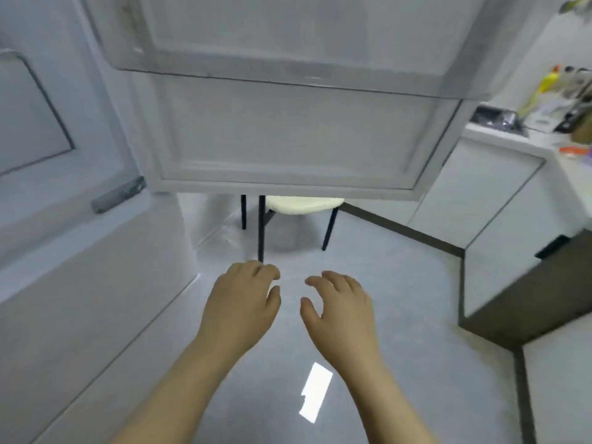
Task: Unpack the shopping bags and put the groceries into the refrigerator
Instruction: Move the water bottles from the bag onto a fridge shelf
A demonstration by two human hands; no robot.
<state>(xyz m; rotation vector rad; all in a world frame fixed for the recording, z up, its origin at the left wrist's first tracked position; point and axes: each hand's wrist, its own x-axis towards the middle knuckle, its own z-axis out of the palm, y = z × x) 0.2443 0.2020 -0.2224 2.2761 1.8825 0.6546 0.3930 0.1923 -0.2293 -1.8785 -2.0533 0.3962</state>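
Left hand (243, 302) and right hand (339, 304) hover side by side over the floor just before the open fridge door (288, 133), fingers loosely curled, grasping nothing. A chair (304, 205) stands behind the door, and a cluttered tabletop (509, 140) lies to the door's right.

Bright, even indoor light fills a soft, slightly blurred wide-angle view, with a white glare patch (315, 392) on the glossy floor (400, 283) and straight lines bending far from that patch.
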